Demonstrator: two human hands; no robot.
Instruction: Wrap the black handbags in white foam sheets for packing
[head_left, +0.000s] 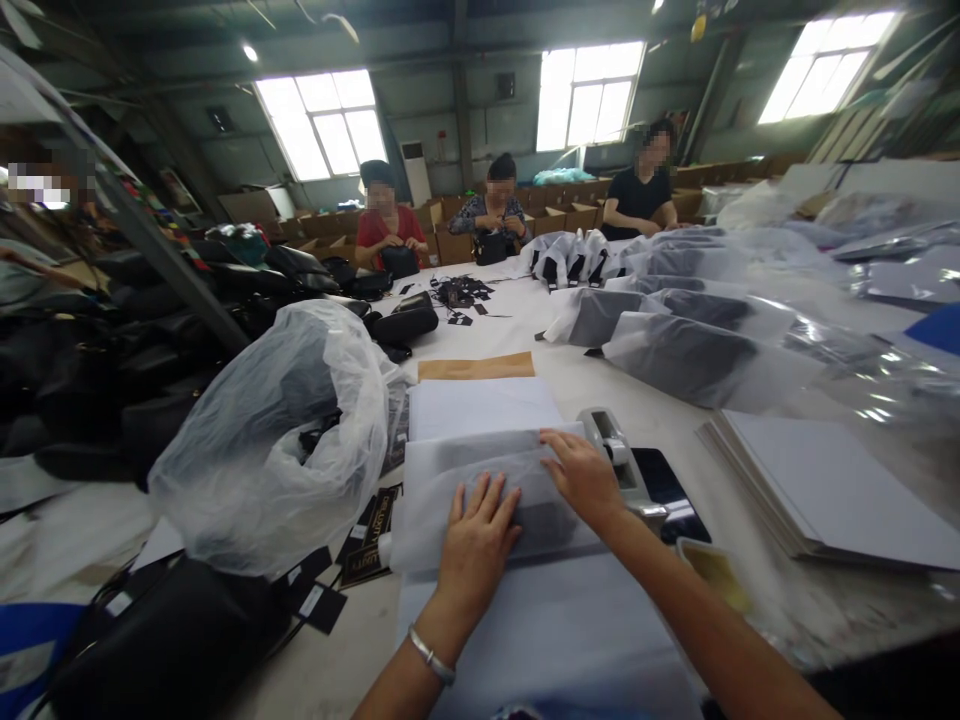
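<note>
A translucent white wrapping sheet [442,535] lies folded over a dark item, only dimly visible through it. My left hand [480,535] rests on the sheet, its fingers spread and flat. At the sheet's far right edge is my right hand [581,475], with the forefinger stretched out and the thumb apart, both touching the paper. More white paper [480,405] lies beneath and beyond the wrapped item. A grey tape dispenser [619,455] stands just right of my right hand, beside a black phone-like slab [667,490].
A crumpled clear plastic bag [277,430] sits at left, near a black handbag [172,640] and black tags [319,603]. Stacked white card sheets [832,480] lie at right. Paper-wrapped bags [675,350] line the table beyond. Three people [491,215] work across the table.
</note>
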